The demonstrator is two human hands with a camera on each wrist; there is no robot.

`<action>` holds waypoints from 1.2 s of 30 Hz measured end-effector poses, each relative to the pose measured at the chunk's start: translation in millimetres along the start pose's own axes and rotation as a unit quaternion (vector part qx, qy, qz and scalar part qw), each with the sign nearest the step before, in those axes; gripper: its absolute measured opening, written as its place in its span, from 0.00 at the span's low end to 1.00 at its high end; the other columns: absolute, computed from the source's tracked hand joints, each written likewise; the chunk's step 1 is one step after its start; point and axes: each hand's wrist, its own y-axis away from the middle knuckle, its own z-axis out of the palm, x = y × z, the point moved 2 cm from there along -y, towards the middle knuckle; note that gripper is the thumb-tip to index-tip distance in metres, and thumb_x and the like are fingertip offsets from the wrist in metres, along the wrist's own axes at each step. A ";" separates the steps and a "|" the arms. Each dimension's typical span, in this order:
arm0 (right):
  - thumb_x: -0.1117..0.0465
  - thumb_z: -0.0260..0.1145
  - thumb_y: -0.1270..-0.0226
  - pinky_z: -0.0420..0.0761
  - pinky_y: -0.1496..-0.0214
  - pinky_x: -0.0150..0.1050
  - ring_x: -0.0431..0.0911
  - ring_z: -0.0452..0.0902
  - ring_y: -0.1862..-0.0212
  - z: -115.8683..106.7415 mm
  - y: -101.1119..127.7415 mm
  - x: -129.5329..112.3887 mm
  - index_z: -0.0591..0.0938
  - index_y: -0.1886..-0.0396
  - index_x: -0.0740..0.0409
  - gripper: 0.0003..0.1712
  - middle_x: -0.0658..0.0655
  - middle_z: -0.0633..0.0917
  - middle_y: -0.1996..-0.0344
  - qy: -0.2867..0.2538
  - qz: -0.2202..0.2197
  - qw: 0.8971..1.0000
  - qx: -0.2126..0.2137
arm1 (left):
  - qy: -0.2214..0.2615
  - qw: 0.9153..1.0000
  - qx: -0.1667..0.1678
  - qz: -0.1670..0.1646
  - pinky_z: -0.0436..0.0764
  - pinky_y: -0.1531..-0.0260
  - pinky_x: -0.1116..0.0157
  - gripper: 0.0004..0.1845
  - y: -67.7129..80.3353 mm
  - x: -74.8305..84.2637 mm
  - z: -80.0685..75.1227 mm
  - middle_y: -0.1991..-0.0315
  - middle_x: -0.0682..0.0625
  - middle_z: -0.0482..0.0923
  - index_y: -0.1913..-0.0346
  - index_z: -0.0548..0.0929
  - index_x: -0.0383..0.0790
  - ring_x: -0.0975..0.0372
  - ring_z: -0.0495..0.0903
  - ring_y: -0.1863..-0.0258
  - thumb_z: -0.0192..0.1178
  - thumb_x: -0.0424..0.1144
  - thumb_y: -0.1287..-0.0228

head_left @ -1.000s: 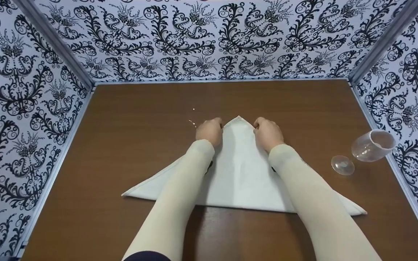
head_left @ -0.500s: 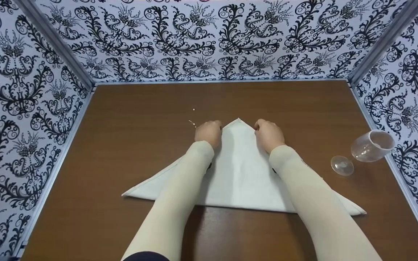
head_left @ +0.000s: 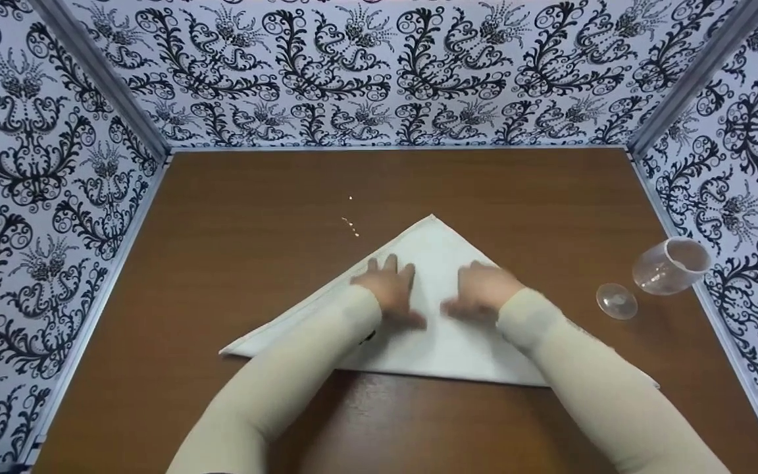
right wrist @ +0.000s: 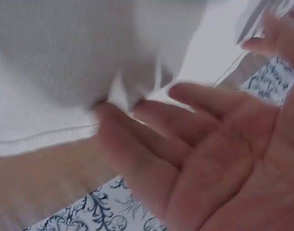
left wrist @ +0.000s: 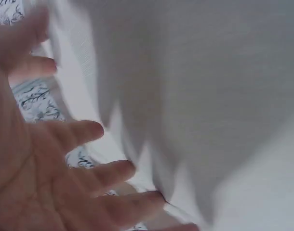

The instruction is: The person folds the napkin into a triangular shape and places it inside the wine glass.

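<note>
Your left hand (head_left: 389, 289) and right hand (head_left: 481, 289) have come back from the far tip of the white napkin (head_left: 435, 247) and now lie flat on its middle, fingers (left wrist: 96, 131) spread and relaxed, gripping nothing. The tip is released, so you seem to be smoothing the fold. The napkin lies as a triangle at the centre of the worktop (head_left: 234, 197), long edge nearest you. Bare wood runs left and far; the tipped glass (head_left: 672, 265) lies well right, near the wall.
</note>
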 end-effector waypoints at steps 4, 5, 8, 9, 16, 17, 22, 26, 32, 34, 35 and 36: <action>0.28 0.74 0.41 0.68 0.24 0.67 0.82 0.55 0.24 17.9 6.9 -7.8 0.52 0.18 0.77 0.73 0.84 0.50 0.20 -0.006 0.017 0.999 -0.048 | 0.019 0.998 -0.046 -0.028 0.56 0.30 0.22 0.73 13.8 -10.0 11.1 0.12 0.51 0.28 0.14 0.40 0.66 0.41 0.30 0.14 0.72 0.81 0.58; 0.28 0.75 0.43 0.66 0.23 0.69 0.84 0.51 0.23 20.6 6.4 -9.0 0.49 0.18 0.76 0.76 0.83 0.46 0.20 -0.010 0.021 0.998 -0.050 | 0.025 0.998 -0.046 -0.031 0.53 0.29 0.22 0.74 14.9 -12.0 12.6 0.12 0.52 0.26 0.14 0.38 0.67 0.42 0.28 0.14 0.72 0.81 0.59; 0.27 0.76 0.44 0.62 0.23 0.71 0.85 0.43 0.23 24.9 4.1 -9.9 0.46 0.17 0.75 0.79 0.83 0.42 0.19 -0.020 0.022 0.998 -0.048 | 0.036 0.998 -0.042 -0.033 0.50 0.28 0.22 0.75 14.5 -15.6 14.1 0.12 0.53 0.25 0.14 0.37 0.67 0.43 0.26 0.14 0.73 0.81 0.61; 0.27 0.76 0.44 0.61 0.22 0.71 0.85 0.42 0.23 25.2 3.9 -9.5 0.46 0.17 0.75 0.78 0.83 0.42 0.19 -0.023 0.020 0.999 -0.045 | 0.040 0.998 -0.042 -0.033 0.50 0.28 0.22 0.76 14.5 -16.3 13.7 0.12 0.52 0.25 0.14 0.37 0.67 0.43 0.26 0.14 0.73 0.81 0.61; 0.27 0.76 0.45 0.52 0.22 0.77 0.84 0.39 0.21 28.2 15.3 0.9 0.47 0.16 0.72 0.78 0.81 0.42 0.19 -0.047 0.036 0.998 -0.025 | 0.033 0.998 -0.020 -0.051 0.53 0.29 0.22 0.73 18.9 -18.7 8.8 0.12 0.50 0.28 0.13 0.41 0.65 0.40 0.30 0.14 0.73 0.79 0.58; 0.25 0.76 0.46 0.51 0.23 0.79 0.84 0.37 0.21 30.0 17.5 2.5 0.46 0.15 0.71 0.79 0.80 0.41 0.18 -0.051 0.042 0.997 -0.029 | 0.034 0.998 -0.016 -0.052 0.54 0.29 0.22 0.72 21.9 -18.1 9.1 0.12 0.49 0.30 0.13 0.42 0.64 0.39 0.32 0.14 0.73 0.79 0.57; 0.22 0.74 0.48 0.49 0.27 0.84 0.83 0.31 0.20 39.2 22.6 7.8 0.41 0.14 0.66 0.82 0.77 0.35 0.17 -0.076 0.055 0.994 -0.048 | 0.060 0.996 -0.030 -0.053 0.57 0.32 0.21 0.70 40.8 -17.6 14.4 0.12 0.47 0.30 0.13 0.44 0.63 0.33 0.33 0.16 0.71 0.80 0.55; 0.22 0.73 0.46 0.46 0.27 0.84 0.83 0.28 0.21 41.1 20.2 9.2 0.40 0.14 0.65 0.82 0.76 0.33 0.17 -0.080 0.054 0.994 -0.046 | 0.070 0.995 -0.043 -0.058 0.53 0.31 0.20 0.70 45.3 -22.8 15.2 0.12 0.51 0.26 0.14 0.40 0.69 0.35 0.27 0.16 0.72 0.79 0.55; 0.21 0.72 0.46 0.43 0.27 0.84 0.83 0.26 0.21 39.7 16.4 11.8 0.39 0.14 0.64 0.82 0.76 0.31 0.17 -0.081 0.060 0.994 -0.051 | 0.074 0.995 -0.047 -0.053 0.50 0.31 0.19 0.72 39.7 -23.8 13.4 0.12 0.51 0.24 0.14 0.39 0.69 0.35 0.24 0.16 0.73 0.78 0.56; 0.21 0.72 0.46 0.43 0.27 0.84 0.83 0.26 0.21 38.0 15.4 12.1 0.38 0.14 0.64 0.82 0.76 0.31 0.17 -0.082 0.060 0.994 -0.049 | 0.075 0.995 -0.042 -0.055 0.49 0.31 0.19 0.72 37.5 -24.0 12.2 0.12 0.51 0.24 0.14 0.39 0.69 0.35 0.24 0.16 0.73 0.78 0.56; 0.21 0.72 0.46 0.43 0.26 0.84 0.83 0.26 0.21 37.0 15.1 12.0 0.38 0.14 0.64 0.82 0.76 0.31 0.17 -0.083 0.060 0.994 -0.049 | 0.076 0.995 -0.041 -0.055 0.49 0.31 0.19 0.72 36.7 -24.5 11.7 0.12 0.51 0.24 0.14 0.39 0.69 0.35 0.24 0.16 0.74 0.78 0.56; 0.21 0.72 0.46 0.43 0.27 0.84 0.83 0.26 0.21 36.2 14.7 12.0 0.38 0.14 0.64 0.82 0.76 0.31 0.17 -0.083 0.060 0.994 -0.048 | 0.076 0.995 -0.041 -0.055 0.49 0.31 0.19 0.72 36.2 -24.6 11.2 0.12 0.51 0.24 0.14 0.39 0.70 0.35 0.24 0.16 0.74 0.78 0.57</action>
